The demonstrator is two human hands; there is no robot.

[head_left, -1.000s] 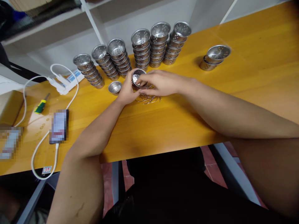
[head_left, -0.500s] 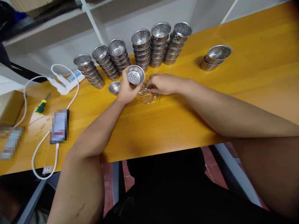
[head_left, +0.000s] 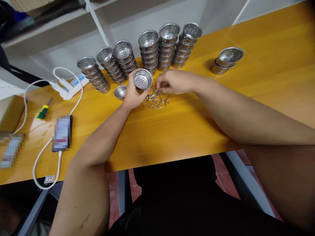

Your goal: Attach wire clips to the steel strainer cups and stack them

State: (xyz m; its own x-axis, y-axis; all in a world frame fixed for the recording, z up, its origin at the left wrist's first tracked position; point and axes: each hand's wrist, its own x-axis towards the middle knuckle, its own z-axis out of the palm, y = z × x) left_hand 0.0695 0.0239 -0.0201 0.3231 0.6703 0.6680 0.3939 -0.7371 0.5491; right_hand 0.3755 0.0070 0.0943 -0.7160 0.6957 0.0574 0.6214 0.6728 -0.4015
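Note:
My left hand [head_left: 133,95] is closed around a perforated metal cup [head_left: 142,79], its open top tilted towards me. Just right of it, the fingers of my right hand [head_left: 173,82] are pinched together at the edge of a pile of thin bent metal wires [head_left: 156,100]. What sits between those fingertips is too small to make out. The wires lie tangled on the table, below and between both hands. A smaller metal cup [head_left: 120,92] stands left of my left hand, partly hidden by it.
Several stacks of perforated cups [head_left: 149,49] line the back of the wooden table [head_left: 157,137]. Two more cups [head_left: 230,57] are stacked crookedly at right. On the left are a power strip [head_left: 73,87] with white cables, a phone [head_left: 62,132], a screwdriver [head_left: 43,110] and a box [head_left: 11,111].
My right hand has shifted slightly up and away from the wires, so more of the pile shows. The left hand and its cup have stayed nearly in place.

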